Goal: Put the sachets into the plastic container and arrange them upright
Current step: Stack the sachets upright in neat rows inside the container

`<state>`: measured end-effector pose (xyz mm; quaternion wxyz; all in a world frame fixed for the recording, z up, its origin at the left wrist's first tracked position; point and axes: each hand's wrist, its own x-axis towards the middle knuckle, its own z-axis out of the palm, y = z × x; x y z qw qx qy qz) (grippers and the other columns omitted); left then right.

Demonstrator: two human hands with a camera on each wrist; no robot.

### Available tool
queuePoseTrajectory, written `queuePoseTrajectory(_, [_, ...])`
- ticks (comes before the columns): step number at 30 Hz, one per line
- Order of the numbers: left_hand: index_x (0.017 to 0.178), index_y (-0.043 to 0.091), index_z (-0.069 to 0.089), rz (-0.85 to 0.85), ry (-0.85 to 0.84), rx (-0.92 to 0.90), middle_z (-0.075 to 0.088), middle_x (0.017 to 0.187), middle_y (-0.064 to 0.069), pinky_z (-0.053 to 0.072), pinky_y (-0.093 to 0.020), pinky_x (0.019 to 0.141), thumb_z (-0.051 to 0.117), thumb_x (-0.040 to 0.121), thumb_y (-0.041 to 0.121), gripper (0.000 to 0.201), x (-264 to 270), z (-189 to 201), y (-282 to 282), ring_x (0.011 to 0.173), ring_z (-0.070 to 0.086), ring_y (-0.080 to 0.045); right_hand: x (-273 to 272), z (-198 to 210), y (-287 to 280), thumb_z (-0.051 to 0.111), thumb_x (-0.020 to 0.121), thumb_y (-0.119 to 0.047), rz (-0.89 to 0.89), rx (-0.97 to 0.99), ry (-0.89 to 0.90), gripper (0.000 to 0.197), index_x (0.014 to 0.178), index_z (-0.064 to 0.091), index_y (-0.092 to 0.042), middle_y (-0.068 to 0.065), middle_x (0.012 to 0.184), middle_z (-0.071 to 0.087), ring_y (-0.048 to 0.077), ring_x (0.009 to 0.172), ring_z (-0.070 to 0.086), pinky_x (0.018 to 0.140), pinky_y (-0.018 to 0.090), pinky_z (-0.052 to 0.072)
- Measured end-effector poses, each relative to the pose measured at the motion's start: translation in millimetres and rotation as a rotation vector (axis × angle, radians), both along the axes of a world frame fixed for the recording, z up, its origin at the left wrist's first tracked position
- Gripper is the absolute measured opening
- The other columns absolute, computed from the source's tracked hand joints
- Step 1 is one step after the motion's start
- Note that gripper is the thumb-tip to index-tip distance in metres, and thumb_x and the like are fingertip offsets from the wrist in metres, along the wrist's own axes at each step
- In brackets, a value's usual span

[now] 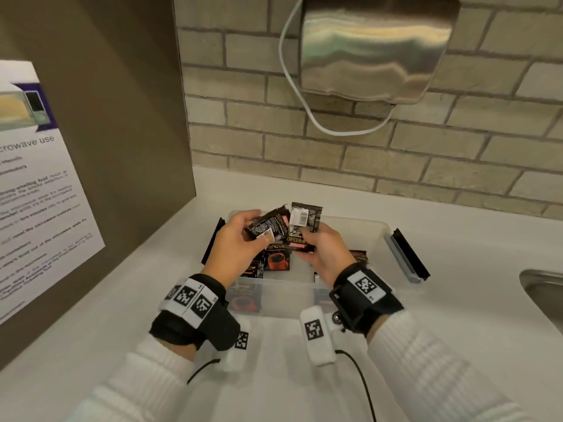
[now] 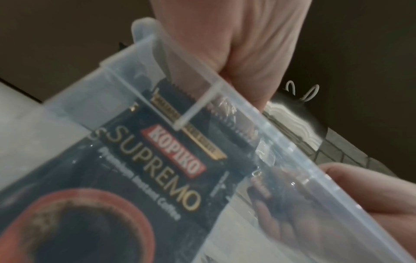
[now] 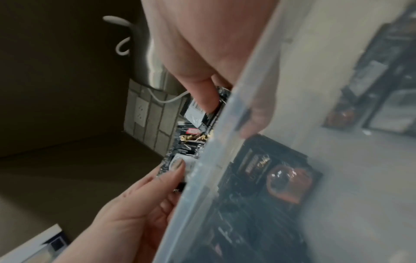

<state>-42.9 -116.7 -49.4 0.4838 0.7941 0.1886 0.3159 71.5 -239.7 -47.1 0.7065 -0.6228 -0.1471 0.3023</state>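
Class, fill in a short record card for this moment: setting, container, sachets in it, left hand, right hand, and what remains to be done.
setting: white counter below a brick wall
container: clear plastic container, open, on the counter
sachets in container: loose sachets lying flat or leaning, not upright
left hand: left hand grips a dark sachet above the container
right hand: right hand holds a bunch of sachets
remaining: set the held sachets in and stand all upright
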Motion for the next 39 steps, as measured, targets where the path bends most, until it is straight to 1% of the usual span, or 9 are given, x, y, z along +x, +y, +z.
queuePoseTrajectory(5, [0.095, 0.024, 0.061, 0.083, -0.118, -0.220, 0.066, 0.099, 0.004, 0.052, -0.021, 0.075, 0.075, 0.077, 0.015, 0.025, 0.8, -3.4, 3.1, 0.085, 0.063, -0.011, 4.7, -12.1, 1.6, 0.068, 0.078, -0.009, -0.163, -0.028, 0.025, 0.041, 0.118, 0.059, -0.012, 0.008, 0.112, 0.067, 0.026, 0.108, 0.059, 0.087, 0.040, 0.049])
queuePoseTrajectory(7, [0.090, 0.023, 0.062, 0.083, -0.137, -0.266, 0.067, 0.096, 0.006, 0.053, -0.028, 0.079, 0.074, 0.078, 0.014, 0.020, 1.0, -3.7, 3.4, 0.087, 0.064, -0.014, 3.4, -11.0, 0.1, 0.070, 0.074, -0.010, -0.187, -0.010, 0.037, 0.047, 0.119, 0.060, -0.012, 0.009, 0.114, 0.068, 0.022, 0.099, 0.059, 0.070, 0.033, 0.047])
queuePoseTrajectory(11, [0.091, 0.019, 0.059, 0.098, -0.191, -0.255, 0.063, 0.097, 0.009, 0.047, -0.015, 0.078, 0.066, 0.084, 0.009, 0.014, 0.9, -3.5, 1.8, 0.088, 0.059, -0.007, 0.1, -6.0, -3.7, 0.065, 0.079, -0.010, -0.206, 0.010, 0.051, 0.040, 0.118, 0.060, -0.014, 0.003, 0.099, 0.065, 0.018, 0.083, 0.050, 0.058, 0.026, 0.036])
queuePoseTrajectory(15, [0.077, 0.022, 0.051, 0.067, -0.211, -0.279, 0.060, 0.095, 0.007, 0.049, -0.022, 0.080, 0.059, 0.087, 0.001, 0.025, 0.2, -2.8, 0.8, 0.092, 0.059, -0.013, -2.6, -4.8, -5.6, 0.055, 0.089, -0.007, -0.141, 0.024, 0.016, 0.028, 0.115, 0.060, -0.018, -0.001, 0.098, 0.062, 0.013, 0.088, 0.052, 0.072, 0.030, 0.042])
queuePoseTrajectory(20, [0.070, 0.025, 0.052, 0.059, -0.168, -0.285, 0.063, 0.103, -0.006, 0.053, -0.047, 0.084, 0.059, 0.087, 0.003, 0.029, -0.5, -1.3, 0.1, 0.099, 0.061, -0.030, -6.4, -0.7, -5.4, 0.043, 0.085, 0.010, -0.153, 0.097, -0.065, 0.035, 0.080, 0.064, -0.018, 0.002, 0.102, 0.064, 0.017, 0.099, 0.055, 0.092, 0.036, 0.041])
queuePoseTrajectory(23, [0.079, 0.027, 0.059, 0.060, -0.175, -0.317, 0.062, 0.108, -0.002, 0.054, -0.039, 0.085, 0.058, 0.087, 0.000, 0.029, -0.5, -1.5, 0.8, 0.102, 0.061, -0.024, -6.9, 0.1, -5.9, 0.038, 0.084, 0.014, -0.171, 0.137, -0.067, 0.042, 0.073, 0.064, -0.017, 0.009, 0.108, 0.062, 0.021, 0.099, 0.056, 0.080, 0.030, 0.047])
queuePoseTrajectory(27, [0.102, 0.023, 0.065, 0.022, -0.176, -0.366, 0.059, 0.119, -0.004, 0.053, -0.026, 0.078, 0.050, 0.085, -0.009, 0.039, -2.6, 1.6, 1.1, 0.100, 0.060, -0.018, -6.7, 0.0, -7.5, 0.039, 0.079, 0.014, -0.145, 0.127, -0.060, 0.042, 0.095, 0.070, -0.009, 0.010, 0.118, 0.060, 0.018, 0.106, 0.054, 0.082, 0.028, 0.049])
queuePoseTrajectory(31, [0.110, 0.013, 0.065, -0.003, -0.265, -0.409, 0.064, 0.105, 0.004, 0.048, -0.010, 0.068, 0.052, 0.090, 0.000, 0.028, -5.0, 5.5, -2.1, 0.084, 0.059, -0.006, -8.0, 2.1, -5.4, 0.043, 0.083, 0.009, -0.159, 0.140, -0.057, 0.033, 0.104, 0.067, 0.000, 0.008, 0.108, 0.064, 0.019, 0.100, 0.056, 0.077, 0.026, 0.049])
queuePoseTrajectory(39, [0.115, 0.021, 0.050, -0.082, -0.239, -0.291, 0.064, 0.096, -0.003, 0.053, -0.021, 0.070, 0.066, 0.081, -0.001, 0.044, -3.8, 2.3, -0.7, 0.078, 0.064, -0.013, -15.0, 2.6, -1.0, 0.060, 0.088, -0.006, 0.066, 0.191, -0.112, 0.005, 0.090, 0.064, -0.005, 0.006, 0.081, 0.068, 0.012, 0.070, 0.066, 0.072, 0.024, 0.055])
